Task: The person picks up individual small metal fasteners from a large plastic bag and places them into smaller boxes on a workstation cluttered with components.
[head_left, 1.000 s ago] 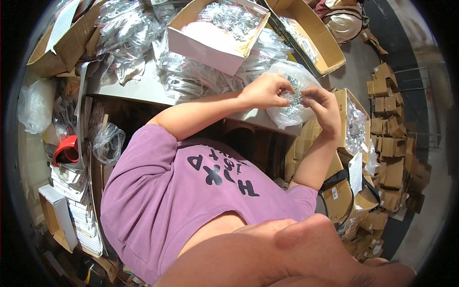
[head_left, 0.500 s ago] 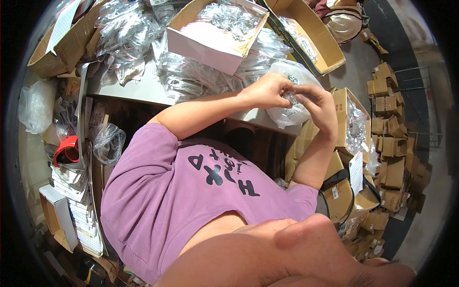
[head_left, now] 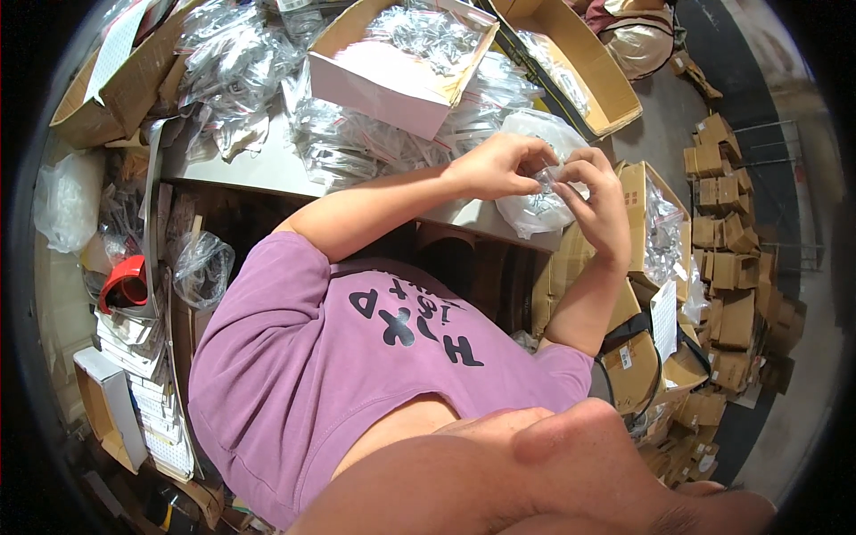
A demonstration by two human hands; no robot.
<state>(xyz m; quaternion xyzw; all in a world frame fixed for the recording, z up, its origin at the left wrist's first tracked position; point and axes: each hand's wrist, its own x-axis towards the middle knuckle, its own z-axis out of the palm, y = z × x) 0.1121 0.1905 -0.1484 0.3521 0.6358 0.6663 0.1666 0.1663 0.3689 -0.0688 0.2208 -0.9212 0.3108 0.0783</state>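
My left hand (head_left: 501, 167) and my right hand (head_left: 596, 198) meet above the right end of the table. A small clear plastic bag (head_left: 546, 181) is pinched between them, the fingertips of both hands closed at its edges. What the little bag contains is too small to make out. Right behind and below the hands, a larger translucent white bag (head_left: 522, 217) lies at the table edge, with small dark pieces showing inside. Piled clear packets (head_left: 357, 147) cover the table beside my left forearm.
A white-sided carton (head_left: 379, 96) with packets rests on the pile. Farther right lies an open brown carton (head_left: 615, 102). Beside my right forearm stands a box of clear packets (head_left: 662, 232). Stacked cardboard boxes (head_left: 736, 267) line the right side. A red ring-shaped object (head_left: 123, 283) sits at left.
My fingertips have drawn slightly apart, and more of the small clear bag shows between them. My right fingers are more bent. The surroundings look unchanged.
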